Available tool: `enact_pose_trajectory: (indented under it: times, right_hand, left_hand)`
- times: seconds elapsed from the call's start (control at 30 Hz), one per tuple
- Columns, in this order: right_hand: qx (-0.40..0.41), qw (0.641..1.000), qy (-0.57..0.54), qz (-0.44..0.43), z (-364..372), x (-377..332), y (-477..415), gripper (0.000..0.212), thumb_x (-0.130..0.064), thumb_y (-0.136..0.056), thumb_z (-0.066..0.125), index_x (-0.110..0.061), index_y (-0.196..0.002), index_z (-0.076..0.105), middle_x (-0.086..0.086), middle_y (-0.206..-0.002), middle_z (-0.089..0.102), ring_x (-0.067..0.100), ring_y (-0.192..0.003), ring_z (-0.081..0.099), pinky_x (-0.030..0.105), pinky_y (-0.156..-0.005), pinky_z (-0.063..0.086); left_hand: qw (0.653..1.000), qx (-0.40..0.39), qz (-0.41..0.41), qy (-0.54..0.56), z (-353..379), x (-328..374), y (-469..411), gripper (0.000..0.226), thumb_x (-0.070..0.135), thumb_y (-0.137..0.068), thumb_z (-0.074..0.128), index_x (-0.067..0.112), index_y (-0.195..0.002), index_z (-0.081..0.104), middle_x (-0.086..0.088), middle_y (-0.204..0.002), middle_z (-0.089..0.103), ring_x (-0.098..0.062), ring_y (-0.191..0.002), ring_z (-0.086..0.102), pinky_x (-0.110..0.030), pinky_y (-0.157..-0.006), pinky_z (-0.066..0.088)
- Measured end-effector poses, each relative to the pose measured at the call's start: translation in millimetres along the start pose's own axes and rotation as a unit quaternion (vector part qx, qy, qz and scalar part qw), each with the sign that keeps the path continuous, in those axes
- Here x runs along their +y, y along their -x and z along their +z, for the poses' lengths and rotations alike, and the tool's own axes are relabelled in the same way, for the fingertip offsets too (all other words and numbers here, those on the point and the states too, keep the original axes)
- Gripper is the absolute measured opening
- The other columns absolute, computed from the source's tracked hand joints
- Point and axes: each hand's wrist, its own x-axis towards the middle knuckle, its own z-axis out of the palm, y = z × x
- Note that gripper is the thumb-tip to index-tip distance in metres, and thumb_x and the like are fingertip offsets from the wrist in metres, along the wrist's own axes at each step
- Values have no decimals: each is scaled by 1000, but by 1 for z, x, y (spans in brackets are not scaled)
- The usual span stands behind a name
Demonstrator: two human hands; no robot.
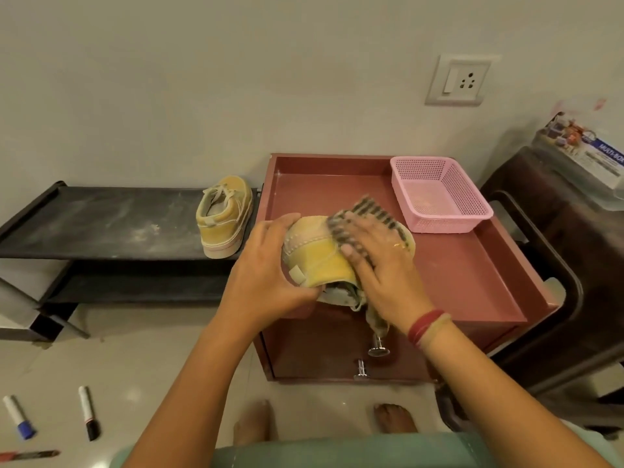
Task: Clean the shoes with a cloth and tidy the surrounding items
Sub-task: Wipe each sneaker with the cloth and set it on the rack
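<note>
My left hand (270, 268) grips the heel end of a yellow shoe (314, 255), held on its side over the reddish-brown cabinet top (472, 265). My right hand (374, 261) presses a striped cloth (374, 214) flat against the shoe's sole side; the cloth is blurred and a tail of it hangs below the wrist. The second yellow shoe (224, 219) stands upright at the right end of the dusty black rack shelf (101, 224), apart from both hands.
A pink plastic basket (439, 194) sits at the cabinet's back right. Three markers lie on the floor at lower left: blue-capped (18, 417), black-capped (88, 412), and one at the edge (30, 454). A dark chair (557, 265) stands right of the cabinet. My bare feet (393, 418) are below.
</note>
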Motion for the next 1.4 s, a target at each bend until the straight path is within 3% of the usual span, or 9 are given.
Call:
enact_pose_trajectory:
  times: [0.07,0.2,0.37,0.47,0.63,0.8,1.0,1.23,1.4]
  right_hand:
    - [23,998,-8,54,-2,-2,-4,54,-55,-92,27,-30,-136,47,-8,-145,42,18,-140,29,51,-113,23]
    - [-44,995,-7,-92,11,-23,11,42,-46,-95,33,-36,-133,48,-16,-147,38,11,-143,20,45,-117,5]
    - [21,994,-79,68,5,-8,-10,48,-60,-89,25,-44,-132,42,-21,-141,40,4,-139,20,55,-116,9]
    - [-50,994,-87,-44,9,-12,2,46,-51,-93,32,-37,-134,47,-25,-141,37,5,-142,20,42,-119,3]
    - [4,998,-57,35,6,-3,-14,51,-56,-91,28,-36,-134,47,-14,-141,46,12,-139,28,53,-115,15]
    - [-48,995,-64,-64,11,-12,1,44,-51,-93,32,-40,-134,44,-27,-141,35,2,-139,19,43,-118,3]
    - [22,990,-95,101,6,29,-21,49,-63,-87,28,-43,-130,41,-11,-145,41,16,-141,24,50,-115,19]
    - [-88,989,-70,-100,29,-33,-5,38,-38,-97,42,-31,-132,51,-15,-144,43,12,-142,21,46,-115,-4]
    - [-89,994,20,-57,29,-17,-13,45,-47,-96,31,-34,-136,45,-15,-146,39,11,-142,22,47,-118,1]
  left_hand:
    - [1000,11,-7,-16,1,5,0,93,55,-52,71,26,-136,39,7,-119,43,1,-101,42,-19,-76,45]
    - [1000,18,-20,9,2,9,1,88,52,-52,67,24,-132,43,5,-115,44,-1,-98,45,-28,-77,50]
    - [1000,-3,-19,-13,3,5,0,93,46,-50,78,25,-133,40,6,-116,41,-2,-99,43,-28,-78,49]
    - [1000,-10,-28,1,2,2,2,92,39,-48,77,27,-131,40,4,-113,40,-6,-97,46,-33,-77,52]
    - [999,-8,-34,10,2,-1,0,94,36,-50,84,26,-132,40,2,-113,41,-4,-97,43,-15,-78,42]
    - [999,-7,-39,16,-1,-2,2,92,32,-50,81,25,-132,40,3,-116,41,-2,-98,43,-17,-80,44]
    - [999,-19,-39,0,-8,-1,3,95,26,-55,86,27,-137,36,6,-121,38,-1,-104,38,-21,-83,42]
    - [995,-30,-94,-8,-7,-7,5,97,24,-55,84,20,-140,37,2,-121,35,-8,-108,40,-30,-90,45]
    - [993,-18,-108,-46,1,-10,5,96,42,-51,84,20,-135,40,2,-117,40,-10,-104,43,-25,-84,42]
